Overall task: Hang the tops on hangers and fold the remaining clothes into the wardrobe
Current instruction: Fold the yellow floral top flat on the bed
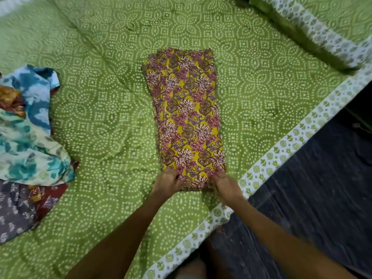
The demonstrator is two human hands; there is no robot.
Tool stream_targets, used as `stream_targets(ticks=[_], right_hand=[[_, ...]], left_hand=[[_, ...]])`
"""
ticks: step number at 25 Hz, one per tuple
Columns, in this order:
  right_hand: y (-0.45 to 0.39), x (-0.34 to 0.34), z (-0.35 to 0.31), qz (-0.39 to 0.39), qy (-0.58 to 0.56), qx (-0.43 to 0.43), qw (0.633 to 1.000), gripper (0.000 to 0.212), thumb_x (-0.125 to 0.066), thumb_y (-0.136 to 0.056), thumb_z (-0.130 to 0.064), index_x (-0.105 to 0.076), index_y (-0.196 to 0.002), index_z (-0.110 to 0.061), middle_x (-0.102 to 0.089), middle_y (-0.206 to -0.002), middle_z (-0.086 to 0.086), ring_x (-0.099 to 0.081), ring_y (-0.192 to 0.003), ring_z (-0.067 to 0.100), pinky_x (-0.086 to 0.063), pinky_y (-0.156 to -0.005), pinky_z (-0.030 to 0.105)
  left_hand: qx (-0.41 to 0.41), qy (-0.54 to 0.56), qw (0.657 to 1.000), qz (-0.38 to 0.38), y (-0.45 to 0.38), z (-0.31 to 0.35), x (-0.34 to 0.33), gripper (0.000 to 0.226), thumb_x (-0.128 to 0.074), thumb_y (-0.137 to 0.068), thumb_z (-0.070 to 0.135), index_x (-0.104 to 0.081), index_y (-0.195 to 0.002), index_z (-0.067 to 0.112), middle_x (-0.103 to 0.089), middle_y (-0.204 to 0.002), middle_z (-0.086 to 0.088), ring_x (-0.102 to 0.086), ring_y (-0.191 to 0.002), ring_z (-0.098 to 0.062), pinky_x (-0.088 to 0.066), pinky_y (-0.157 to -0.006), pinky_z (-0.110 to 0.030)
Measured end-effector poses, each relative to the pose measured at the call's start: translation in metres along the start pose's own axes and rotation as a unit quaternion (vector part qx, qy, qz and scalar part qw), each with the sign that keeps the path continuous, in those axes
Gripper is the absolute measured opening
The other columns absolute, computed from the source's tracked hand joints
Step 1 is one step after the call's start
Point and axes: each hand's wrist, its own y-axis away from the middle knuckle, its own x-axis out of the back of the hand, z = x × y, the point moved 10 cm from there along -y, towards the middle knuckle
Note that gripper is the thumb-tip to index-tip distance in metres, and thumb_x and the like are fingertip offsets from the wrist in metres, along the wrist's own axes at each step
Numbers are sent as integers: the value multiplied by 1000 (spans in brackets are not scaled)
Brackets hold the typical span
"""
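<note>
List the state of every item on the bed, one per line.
Yellow floral garment: folded into a long strip, lying flat.
Left hand: gripping the garment's near left corner.
Right hand: gripping its near right corner.
Pile of clothes: unfolded, heaped at left.
Green bedsheet: spread, slightly wrinkled.

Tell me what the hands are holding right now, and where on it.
Both hands, left and right, grip the folded yellow floral garment at its near end, one at each corner.
</note>
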Motion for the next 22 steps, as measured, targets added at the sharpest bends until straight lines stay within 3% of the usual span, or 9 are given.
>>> stream_targets(ticks=[2,4,5,8,11,17,22], right_hand=[[-31,5,-20,30,-65,9,997,48,-39,-97,-12,-31,-145,-11,-30,-151,7,-32,-136,23,-28,-110,30],[-60,-14,-28,-18,-87,5,996,55,-30,-101,-21,-8,-150,-9,-2,-159,5,-1,-146,22,-6,-119,37],[-71,-26,-22,-32,-81,0,996,57,-25,-102,-28,-1,-150,-9,5,-158,6,7,-146,21,-1,-119,37],[-97,-42,13,20,-40,3,999,67,-15,-98,-50,8,-149,-13,19,-154,-1,19,-142,13,7,-119,35],[-125,-44,32,92,0,3,996,81,-11,-90,-64,10,-148,-12,18,-154,1,20,-141,13,15,-114,27],[-199,2,44,155,5,-27,988,81,-19,-93,-62,2,-150,-9,5,-158,6,6,-146,15,9,-113,26],[-188,-4,46,196,-17,-127,972,70,-20,-97,-54,-4,-151,-12,0,-159,3,2,-146,13,6,-116,28]], left_hand=[[-56,-7,998,28,-33,17,1,49,-36,-98,34,-40,-140,10,-37,-148,-6,-34,-135,-20,-20,-116,-33],[-87,-75,993,3,-59,23,-20,71,-12,-93,55,-10,-149,12,-3,-156,-1,-1,-145,-16,10,-116,-30],[-89,-105,991,5,-67,19,-34,78,-4,-90,62,-4,-149,12,3,-157,-3,6,-145,-16,15,-115,-31],[-103,-113,988,28,-75,3,-65,86,-16,-89,71,-13,-149,10,-10,-157,-8,-3,-145,-19,4,-118,-36],[-122,-116,983,72,-83,-3,-77,89,-21,-87,73,-16,-148,8,-15,-156,-9,-11,-145,-21,-3,-118,-40],[-146,-104,974,141,-83,-3,-76,94,-19,-84,76,-19,-147,6,-17,-155,-10,-13,-144,-22,-4,-117,-40],[-169,-76,972,144,-79,-1,-73,97,-19,-84,77,-21,-147,4,-18,-156,-11,-10,-144,-23,-6,-116,-42]])
